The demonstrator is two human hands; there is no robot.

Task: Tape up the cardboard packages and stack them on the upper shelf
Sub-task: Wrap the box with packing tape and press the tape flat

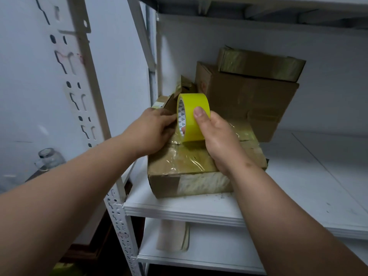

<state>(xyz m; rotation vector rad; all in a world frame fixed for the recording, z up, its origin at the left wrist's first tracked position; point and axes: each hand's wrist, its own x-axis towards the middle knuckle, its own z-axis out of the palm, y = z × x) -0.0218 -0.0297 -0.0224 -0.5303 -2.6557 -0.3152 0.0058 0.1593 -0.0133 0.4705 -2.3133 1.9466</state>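
Head view: cardboard package (191, 166) is lying flat on the white shelf (179, 208), long axis running from 7 toward 1 o'clock, its far flaps standing partly open. Right hand (217, 140) is gripping the yellow tape roll (194, 116) upright on the package top, thumb curled over the rim. Left hand (153, 130), at 9 o'clock of the roll, is pressing the package; fingertips hidden, spread unclear. Two boxes (247, 96) are sitting stacked at 1 o'clock.

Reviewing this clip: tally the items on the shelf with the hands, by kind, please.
Brown cardboard boxes: 3, the taped front box, a large box behind, a flat taped box on it
Yellow tape rolls: 1, in the right hand, roll
Total: 4
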